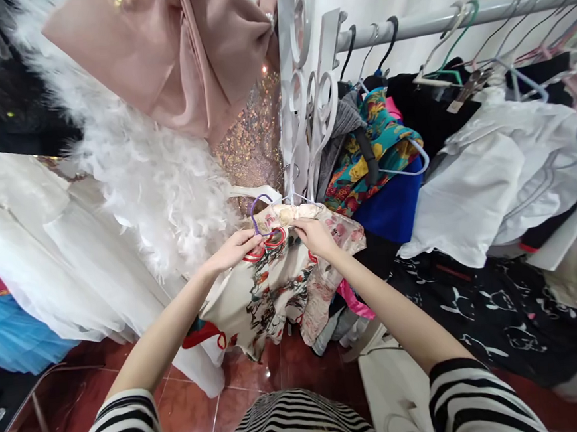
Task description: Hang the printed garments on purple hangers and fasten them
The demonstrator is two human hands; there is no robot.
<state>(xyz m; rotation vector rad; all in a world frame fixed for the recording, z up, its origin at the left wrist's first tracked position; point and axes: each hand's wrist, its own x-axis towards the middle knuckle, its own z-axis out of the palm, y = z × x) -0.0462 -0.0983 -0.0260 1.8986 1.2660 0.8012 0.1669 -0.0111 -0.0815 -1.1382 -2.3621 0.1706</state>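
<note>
A white dress (236, 316) with a dark and orange floral print and red trim hangs in front of me. My left hand (241, 247) is closed at its red-trimmed neck, thumb and fingers pinched beside a purple hanger (253, 212) whose hook sticks up. At the other side of the neck, my right hand (314, 235) pinches the edge of the dress. Right behind hangs a pale pink floral garment (347, 230) on a light hanger, close to my right fingers. The exact grip of both hands is partly hidden by fingers and cloth.
A grey rail (418, 27) with several garments on hangers runs along the right. White scrollwork (305, 108) stands at its near end. On the left hang a feathery white garment (130, 182) and a pink bow (176, 58). The floor (183, 400) has glossy red tiles.
</note>
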